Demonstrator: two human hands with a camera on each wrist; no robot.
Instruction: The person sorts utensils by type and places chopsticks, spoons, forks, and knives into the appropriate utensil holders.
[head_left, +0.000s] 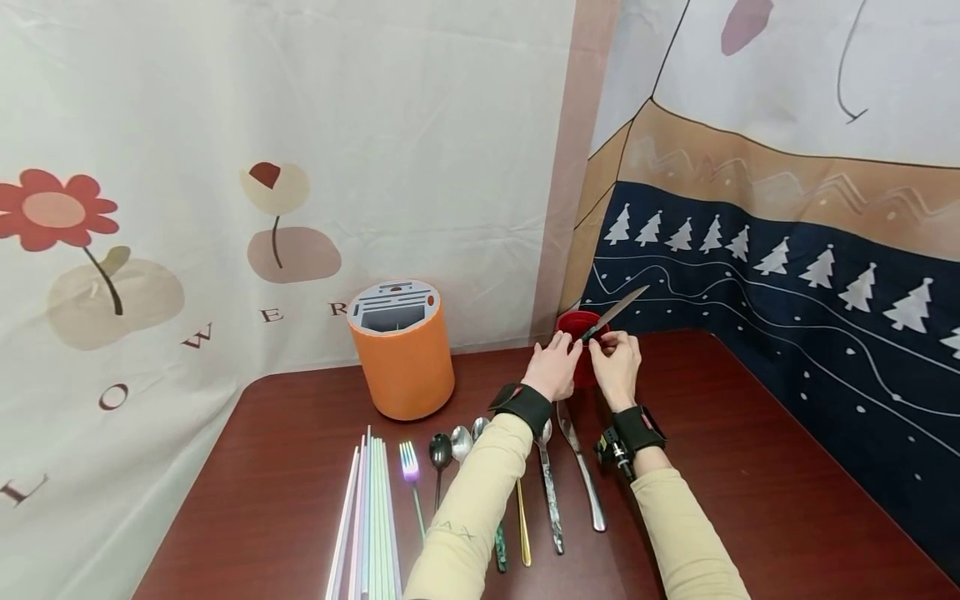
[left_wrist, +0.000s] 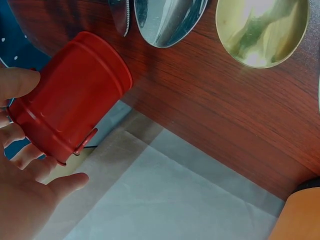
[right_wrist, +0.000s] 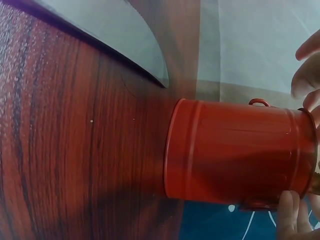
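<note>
The green-handled knife (head_left: pixel 624 307) is held at a slant over the mouth of the red bucket (right_wrist: pixel 240 150), handle low and blade tip raised toward the right. This attitude probably directs the edge away from the fingers. The bucket stands upright near the table's (head_left: pixel 750 467) back edge, where both hands reach its rim.

The right hand (head_left: pixel 618 367) has its fingers bent and appears to pinch the handle between thumb and forefinger. The left hand (head_left: pixel 553 368) is at the opposite side of the rim with its outer fingers spread; whether its thumb and forefinger also pinch the handle cannot be told. It presumably steadies the bucket or guides the handle.

The silver knife (head_left: pixel 580 465), black spoon (head_left: pixel 440 451) and rainbow fork (head_left: pixel 408 462) lie apart, probably for separate pickup. The orange holder (head_left: pixel 405 375) stands behind them.
</note>
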